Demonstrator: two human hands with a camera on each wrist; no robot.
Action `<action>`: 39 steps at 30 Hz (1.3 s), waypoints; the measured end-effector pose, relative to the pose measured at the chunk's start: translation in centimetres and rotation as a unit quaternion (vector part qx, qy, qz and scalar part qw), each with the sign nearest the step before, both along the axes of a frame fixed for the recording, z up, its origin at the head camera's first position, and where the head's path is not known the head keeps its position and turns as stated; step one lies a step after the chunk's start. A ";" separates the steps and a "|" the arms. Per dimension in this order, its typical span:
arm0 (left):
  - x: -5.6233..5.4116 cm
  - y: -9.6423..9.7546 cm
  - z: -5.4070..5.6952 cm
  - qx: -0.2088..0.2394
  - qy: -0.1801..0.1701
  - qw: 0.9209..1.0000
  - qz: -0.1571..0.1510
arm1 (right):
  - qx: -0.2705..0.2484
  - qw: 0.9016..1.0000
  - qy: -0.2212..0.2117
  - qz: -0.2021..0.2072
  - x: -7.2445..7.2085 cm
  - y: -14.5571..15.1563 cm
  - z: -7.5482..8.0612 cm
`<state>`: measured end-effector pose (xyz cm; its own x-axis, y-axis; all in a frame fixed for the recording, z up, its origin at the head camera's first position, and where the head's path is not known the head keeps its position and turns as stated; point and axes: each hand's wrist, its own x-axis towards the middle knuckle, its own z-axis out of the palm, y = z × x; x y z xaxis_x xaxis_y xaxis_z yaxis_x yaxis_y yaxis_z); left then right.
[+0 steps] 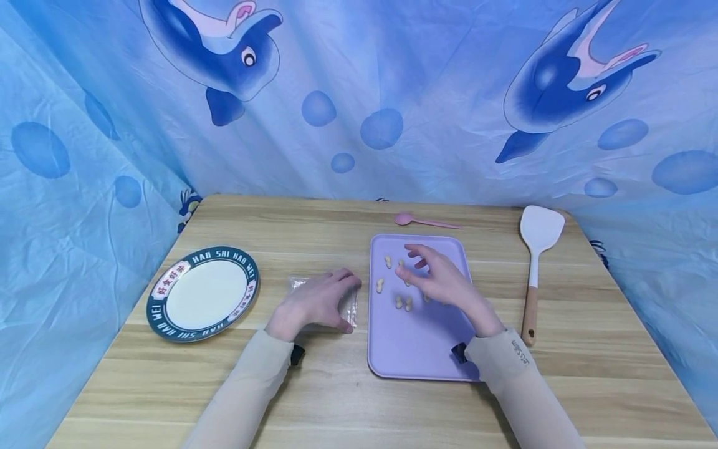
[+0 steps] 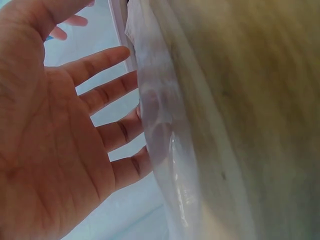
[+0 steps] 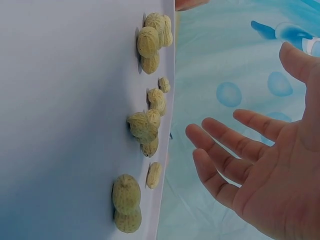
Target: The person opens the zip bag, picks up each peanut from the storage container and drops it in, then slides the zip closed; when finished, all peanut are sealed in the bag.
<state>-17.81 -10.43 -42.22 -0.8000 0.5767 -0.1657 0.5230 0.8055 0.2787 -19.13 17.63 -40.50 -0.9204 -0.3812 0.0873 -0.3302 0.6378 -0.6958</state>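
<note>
Several unshelled peanuts [image 3: 126,195] lie scattered on a flat purple tray [image 1: 415,352]. Over the tray hovers my right hand [image 1: 440,277], its fingers spread and loosely bent with nothing between them; in the right wrist view a gap shows between the fingertips and the peanuts. My left hand [image 1: 320,299] is low over a clear plastic bag [image 1: 350,310] left of the tray and covers much of it. In the left wrist view its relaxed fingers reach the edge of the bag [image 2: 170,145], and the thumb stands apart.
A white plate [image 1: 206,293] with a green lettered rim sits at the left. Behind the tray lies a pink spoon [image 1: 405,219]. To the right rests a white spatula [image 1: 540,229] with a wooden handle. A blue dolphin-print curtain [image 1: 348,75] hangs behind the wooden table.
</note>
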 end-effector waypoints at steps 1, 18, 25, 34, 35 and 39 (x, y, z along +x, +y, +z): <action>0.0 0.0 0.0 0.002 0.000 1.000 0.000 | 0.001 1.000 0.000 0.000 0.0 0.0 0.0; -0.1 -0.2 -0.3 0.012 -0.006 1.000 -0.009 | 0.009 1.000 -0.009 -0.003 0.0 0.0 -0.1; -0.1 -0.1 -0.2 -0.003 -0.012 1.000 0.001 | 0.012 1.000 -0.010 -0.004 0.0 0.0 -0.1; -0.1 -0.1 -0.3 0.009 -0.014 1.000 0.011 | 0.013 1.000 -0.017 0.000 0.2 -0.1 -0.1; -0.1 -0.1 -0.3 0.010 -0.014 1.000 0.012 | 0.013 1.000 -0.018 0.000 0.3 -0.1 -0.1; -0.1 -0.1 -0.3 0.013 -0.013 1.000 0.012 | 0.014 1.000 -0.019 0.000 0.3 0.0 -0.1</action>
<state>-17.90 -10.54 -42.50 -0.8087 0.5624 -0.1722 0.4965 0.8097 0.3129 -18.82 17.58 -40.61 -0.9226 -0.3836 0.0414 -0.3041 0.6569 -0.6899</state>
